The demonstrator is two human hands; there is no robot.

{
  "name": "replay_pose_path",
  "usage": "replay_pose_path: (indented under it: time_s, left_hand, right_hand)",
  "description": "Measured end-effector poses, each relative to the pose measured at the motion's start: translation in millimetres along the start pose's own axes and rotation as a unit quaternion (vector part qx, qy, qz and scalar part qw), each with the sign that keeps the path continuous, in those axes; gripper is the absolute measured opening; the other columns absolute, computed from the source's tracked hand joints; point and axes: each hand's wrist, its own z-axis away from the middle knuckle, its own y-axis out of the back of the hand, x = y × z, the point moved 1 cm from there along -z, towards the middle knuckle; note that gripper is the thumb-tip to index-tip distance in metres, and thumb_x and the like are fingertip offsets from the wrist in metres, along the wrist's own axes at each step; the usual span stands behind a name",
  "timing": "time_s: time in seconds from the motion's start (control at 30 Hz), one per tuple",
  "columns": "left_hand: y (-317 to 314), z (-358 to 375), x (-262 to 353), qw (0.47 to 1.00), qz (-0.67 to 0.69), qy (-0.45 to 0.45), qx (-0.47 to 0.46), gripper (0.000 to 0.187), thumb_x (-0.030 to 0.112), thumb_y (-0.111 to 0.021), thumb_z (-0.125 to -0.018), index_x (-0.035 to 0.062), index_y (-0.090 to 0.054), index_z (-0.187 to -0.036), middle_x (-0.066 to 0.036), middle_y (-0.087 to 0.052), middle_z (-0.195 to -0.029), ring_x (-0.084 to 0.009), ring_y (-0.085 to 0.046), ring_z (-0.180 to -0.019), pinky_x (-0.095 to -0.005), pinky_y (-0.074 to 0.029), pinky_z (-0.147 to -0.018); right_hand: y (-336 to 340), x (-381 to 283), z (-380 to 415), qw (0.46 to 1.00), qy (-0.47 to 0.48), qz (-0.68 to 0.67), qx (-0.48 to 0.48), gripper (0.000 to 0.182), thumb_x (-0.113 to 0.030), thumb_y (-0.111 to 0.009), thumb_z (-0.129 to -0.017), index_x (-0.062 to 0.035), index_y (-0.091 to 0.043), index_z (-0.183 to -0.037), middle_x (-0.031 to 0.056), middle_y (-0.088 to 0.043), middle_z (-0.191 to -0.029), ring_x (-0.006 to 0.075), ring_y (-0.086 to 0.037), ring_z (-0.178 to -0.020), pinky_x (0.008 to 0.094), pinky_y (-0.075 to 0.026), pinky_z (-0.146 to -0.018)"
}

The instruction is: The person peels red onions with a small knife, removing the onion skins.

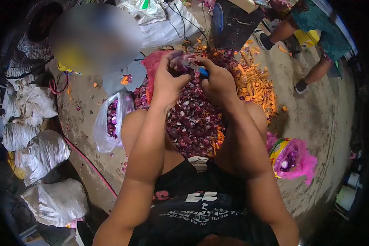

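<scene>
Above a heap of red onion skins (192, 119), my two hands meet around a red onion (185, 62). My left hand (167, 80) has its fingers and thumb wrapped round the onion. Held in my right hand (222, 82) is a small knife with a blue handle (203, 72); its blade is hard to make out against the onion. Between my knees, the skins spread with a few orange pieces among them. A red mesh sack (151, 67) lies just beyond my left hand.
At left stands a clear plastic bag (123, 108) of onions; at right, a pink bag (301, 160) holds more. Orange peelings (256, 88) pile beyond my right knee. White sacks (55, 201) line the left side, near a pink hose (90, 164). Another person's legs (315, 74) are at upper right.
</scene>
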Motion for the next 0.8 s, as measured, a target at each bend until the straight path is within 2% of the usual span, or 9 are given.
replay_pose_path:
  time_s: [0.1, 0.2, 0.3, 0.33, 0.4, 0.5, 0.6, 0.7, 0.8]
  left_hand:
    - [3, -1, -4, 1.0, 0.002, -0.014, 0.022, 0.066, -0.014, -0.068, -0.071, -0.0009, -0.049, -0.133, -0.01, -0.065, -0.115, -0.0173, -0.064, -0.105, -0.0298, -0.052, -0.091]
    - [10, -5, -9, 0.995, -0.085, -0.037, 0.046, 0.066, -0.013, -0.07, -0.071, -0.0003, -0.05, -0.132, -0.01, -0.065, -0.114, -0.0174, -0.064, -0.104, -0.03, -0.052, -0.091]
    - [12, -2, -6, 0.994, -0.092, -0.008, 0.058, 0.068, -0.016, -0.067, -0.074, -0.0008, -0.048, -0.137, -0.011, -0.062, -0.124, -0.0201, -0.063, -0.112, -0.0323, -0.051, -0.098]
    - [14, -2, -8, 0.992, -0.112, -0.022, 0.061, 0.066, -0.014, -0.069, -0.073, -0.0009, -0.049, -0.134, -0.011, -0.063, -0.121, -0.0192, -0.063, -0.109, -0.0316, -0.051, -0.096]
    - [19, -2, -10, 0.985, -0.151, -0.049, 0.067, 0.062, -0.01, -0.073, -0.072, -0.0012, -0.052, -0.129, -0.011, -0.066, -0.115, -0.0174, -0.065, -0.104, -0.0303, -0.052, -0.09]
    - [16, 4, -4, 0.99, -0.112, -0.041, 0.07, 0.063, -0.008, -0.075, -0.072, -0.0013, -0.052, -0.13, -0.01, -0.067, -0.112, -0.0171, -0.065, -0.102, -0.0303, -0.052, -0.09]
    - [21, 6, -6, 0.989, -0.132, -0.024, 0.068, 0.064, -0.006, -0.077, -0.071, -0.0022, -0.052, -0.13, -0.01, -0.068, -0.109, -0.0167, -0.066, -0.099, -0.0298, -0.053, -0.088]
    - [19, 10, -5, 0.993, -0.086, 0.013, 0.077, 0.06, -0.003, -0.079, -0.071, -0.0036, -0.055, -0.127, -0.011, -0.069, -0.109, -0.0157, -0.066, -0.097, -0.0294, -0.052, -0.088]
    - [21, 12, -3, 0.982, -0.168, 0.005, 0.081, 0.056, -0.002, -0.079, -0.072, -0.0048, -0.057, -0.124, -0.011, -0.069, -0.111, -0.0156, -0.066, -0.097, -0.0294, -0.052, -0.087]
  right_hand:
    - [-3, -11, -3, 0.999, 0.006, 0.034, -0.011, 0.043, -0.011, -0.06, -0.076, -0.0082, -0.058, -0.119, 0.0205, -0.068, -0.089, 0.0426, -0.066, -0.088, 0.0521, -0.053, -0.079]
    - [-10, -14, -6, 0.999, 0.02, 0.042, -0.015, 0.038, -0.012, -0.061, -0.076, -0.0076, -0.057, -0.114, 0.0194, -0.068, -0.089, 0.0412, -0.067, -0.087, 0.0514, -0.053, -0.077]
    - [-14, -16, -8, 0.999, 0.03, 0.032, -0.012, 0.032, -0.013, -0.062, -0.078, -0.0075, -0.057, -0.11, 0.0191, -0.069, -0.09, 0.04, -0.067, -0.088, 0.0513, -0.053, -0.077]
    - [-15, -17, -8, 0.999, 0.032, 0.029, -0.01, 0.031, -0.013, -0.062, -0.079, -0.0075, -0.056, -0.108, 0.019, -0.069, -0.091, 0.0396, -0.067, -0.088, 0.0514, -0.053, -0.077]
    - [-18, -17, -7, 0.999, 0.04, 0.026, -0.008, 0.03, -0.013, -0.062, -0.08, -0.008, -0.056, -0.108, 0.0188, -0.069, -0.09, 0.0397, -0.068, -0.088, 0.0518, -0.053, -0.076]
    - [-20, -17, -7, 0.999, 0.046, 0.02, -0.012, 0.029, -0.013, -0.061, -0.081, -0.0082, -0.056, -0.11, 0.0187, -0.069, -0.089, 0.0403, -0.068, -0.086, 0.0527, -0.053, -0.075]
    - [-23, -14, -7, 0.999, 0.046, 0.023, 0.004, 0.03, -0.013, -0.058, -0.082, -0.0078, -0.056, -0.112, 0.0189, -0.069, -0.088, 0.0421, -0.068, -0.085, 0.0536, -0.053, -0.075]
    - [-26, -12, -9, 0.999, 0.025, 0.036, -0.002, 0.031, -0.014, -0.056, -0.083, -0.0076, -0.057, -0.113, 0.0194, -0.07, -0.09, 0.0433, -0.068, -0.086, 0.0542, -0.053, -0.076]
    - [-25, -16, -7, 0.999, -0.005, 0.051, -0.008, 0.031, -0.014, -0.056, -0.084, -0.0074, -0.058, -0.114, 0.0198, -0.07, -0.094, 0.043, -0.068, -0.09, 0.054, -0.053, -0.079]
